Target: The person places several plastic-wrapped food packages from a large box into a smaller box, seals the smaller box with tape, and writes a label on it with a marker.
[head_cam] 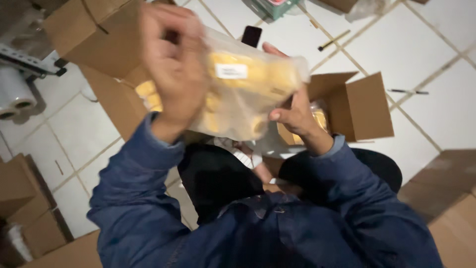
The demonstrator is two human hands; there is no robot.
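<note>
I hold up a clear plastic bag filled with several yellow pieces and bearing a small white label. My left hand grips its left side, blurred by motion. My right hand pinches the bag's lower right edge from behind. The bag hangs in the air above my lap, in front of an open cardboard box on the floor that holds more yellow-filled bags.
A large cardboard box lies at the upper left, more boxes at the left and lower right. Rolls of clear film sit at the far left. A dark phone and pens lie on the white tiled floor.
</note>
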